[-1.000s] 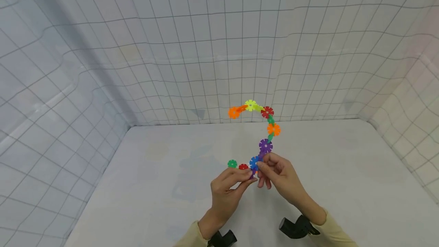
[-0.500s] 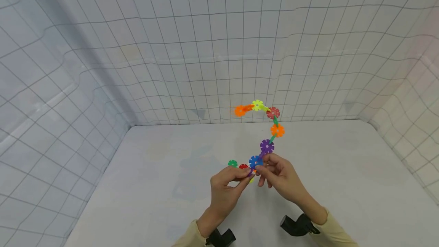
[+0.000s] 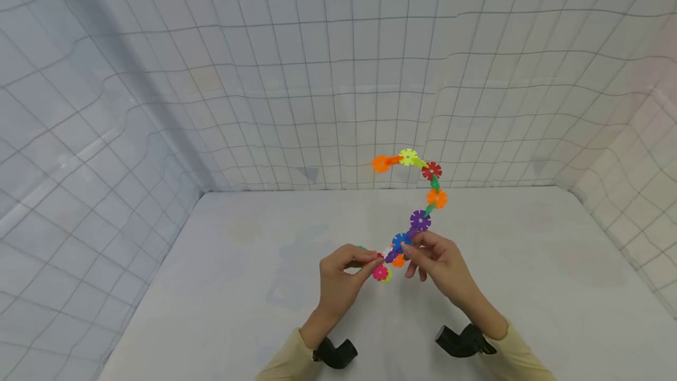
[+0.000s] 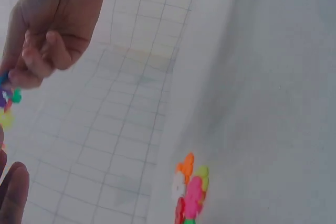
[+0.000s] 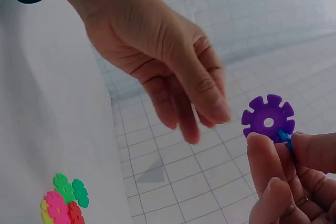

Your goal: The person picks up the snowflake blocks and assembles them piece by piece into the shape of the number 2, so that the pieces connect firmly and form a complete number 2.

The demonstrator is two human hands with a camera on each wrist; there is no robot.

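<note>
The right grip (image 3: 449, 269) pinches one end of a chain of slotted discs, thumb and finger closed on the blue disc (image 3: 398, 241); the left grip (image 3: 338, 278), at eight o'clock from that disc, has its fingers loosely bent around nothing, and in the right wrist view we see its tips just beside the purple end disc (image 5: 260, 123) but apart from it. With the blue disc as our dial's centre, the chain runs toward one o'clock through the upper purple disc (image 3: 416, 217) and a red disc (image 3: 429, 174), crosses twelve at a yellow disc (image 3: 405, 154) and stops between eleven and twelve at an orange disc (image 3: 379, 164). At seven o'clock, loose discs lie on the white surface (image 3: 254, 287), a pink disc (image 3: 380, 272) among them. We judge the step in hand to be lengthening the chain, the purple end disc seemingly seated in the blue. The next move, as we read it, calls for a steady right grip while the left grip takes up a loose disc and aligns slots.
</note>
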